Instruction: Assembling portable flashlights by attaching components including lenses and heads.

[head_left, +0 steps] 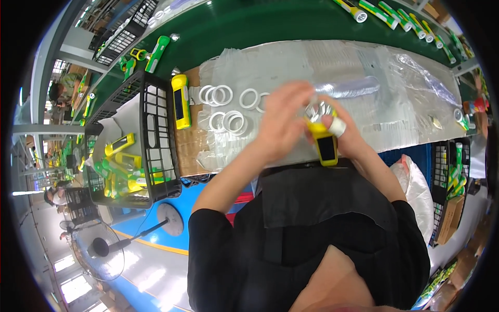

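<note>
A yellow flashlight [326, 148] with a dark panel on its side is in front of me, its silvery reflector [319, 111] bared at the far end. My right hand [343, 125] is closed around its head end; something white wraps the thumb. At the reflector's left side is my left hand [283, 119], its fingers smeared by motion, so their grip cannot be made out. Several white rings [248, 98] lie on the table to the left. Beyond my hands lies a row of clear round lenses [351, 87], nested together.
Plastic sheeting over cardboard [270, 62] covers the table. Another yellow flashlight [181, 101] lies at its left end, beside a black crate [158, 119] of flashlight parts. A green conveyor belt [234, 28] carries more flashlights. A white sack [416, 187] stands at the right.
</note>
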`<state>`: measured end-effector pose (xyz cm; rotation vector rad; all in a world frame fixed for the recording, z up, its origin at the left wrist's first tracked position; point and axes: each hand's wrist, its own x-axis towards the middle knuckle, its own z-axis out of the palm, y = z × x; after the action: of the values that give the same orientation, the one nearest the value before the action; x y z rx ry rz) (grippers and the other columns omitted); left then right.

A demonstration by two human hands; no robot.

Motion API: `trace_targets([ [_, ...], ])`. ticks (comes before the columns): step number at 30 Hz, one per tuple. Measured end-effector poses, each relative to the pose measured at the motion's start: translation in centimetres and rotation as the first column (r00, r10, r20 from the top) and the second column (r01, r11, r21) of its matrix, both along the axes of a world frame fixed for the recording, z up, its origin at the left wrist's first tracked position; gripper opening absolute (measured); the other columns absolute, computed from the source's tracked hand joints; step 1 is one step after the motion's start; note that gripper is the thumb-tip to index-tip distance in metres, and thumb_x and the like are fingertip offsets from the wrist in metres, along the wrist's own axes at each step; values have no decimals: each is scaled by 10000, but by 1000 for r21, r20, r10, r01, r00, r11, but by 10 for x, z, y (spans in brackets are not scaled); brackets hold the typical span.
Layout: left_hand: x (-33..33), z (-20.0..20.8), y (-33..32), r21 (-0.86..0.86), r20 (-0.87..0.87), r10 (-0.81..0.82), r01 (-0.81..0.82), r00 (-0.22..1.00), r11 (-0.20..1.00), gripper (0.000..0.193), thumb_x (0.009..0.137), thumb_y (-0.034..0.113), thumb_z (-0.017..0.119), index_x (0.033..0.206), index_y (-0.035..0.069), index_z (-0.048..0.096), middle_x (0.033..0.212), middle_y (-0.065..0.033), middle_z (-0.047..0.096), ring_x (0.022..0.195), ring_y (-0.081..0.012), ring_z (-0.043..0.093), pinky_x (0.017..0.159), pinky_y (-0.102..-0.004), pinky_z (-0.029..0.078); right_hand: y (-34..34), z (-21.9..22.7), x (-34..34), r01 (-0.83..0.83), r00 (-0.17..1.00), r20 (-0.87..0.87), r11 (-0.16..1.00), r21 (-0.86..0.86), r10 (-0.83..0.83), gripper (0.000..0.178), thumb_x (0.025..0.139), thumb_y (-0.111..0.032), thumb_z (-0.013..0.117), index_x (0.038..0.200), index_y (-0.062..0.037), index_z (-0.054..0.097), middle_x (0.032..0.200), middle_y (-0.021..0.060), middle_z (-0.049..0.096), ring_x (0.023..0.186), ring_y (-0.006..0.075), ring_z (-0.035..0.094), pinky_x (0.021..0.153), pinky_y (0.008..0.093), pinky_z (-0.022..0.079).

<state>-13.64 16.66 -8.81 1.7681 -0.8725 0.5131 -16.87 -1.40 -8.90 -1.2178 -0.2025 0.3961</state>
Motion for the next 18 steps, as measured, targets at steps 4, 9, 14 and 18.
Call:
trace_targets([
  [4,30,-2,71,550,119,448,-435,886,713,330,792,232,723,1071,74,647,1243,-142,576,1170,-334,504,930,-458,388,-10,2,34,164,964,209,986,2,-161,592,895,-485,616,1260,-42,470,827,110,598,708,169,574,641,301,453],
  [9,41,-22,93,618,32,350,-294,936,730,256,827,251,714,998,69,660,1208,-141,593,1071,-322,565,891,-437,416,-15,1,42,178,926,335,984,10,-171,563,896,-472,623,1239,-53,470,866,117,605,731,176,589,665,310,474],
  [14,40,10,24,-216,-582,-106,-27,806,976,186,839,175,729,960,51,661,1143,-134,609,930,-212,609,794,-332,478,-14,-12,41,179,934,295,979,99,-201,518,887,-420,664,1204,-63,464,901,114,606,763,177,605,683,306,497],
  [18,37,27,-6,-87,-241,-87,68,967,994,185,811,104,753,951,24,664,1129,-138,589,884,-167,585,692,-274,494,-13,-13,39,150,926,336,984,95,-174,529,880,-426,677,1201,-64,462,926,85,606,777,161,609,679,308,505],
])
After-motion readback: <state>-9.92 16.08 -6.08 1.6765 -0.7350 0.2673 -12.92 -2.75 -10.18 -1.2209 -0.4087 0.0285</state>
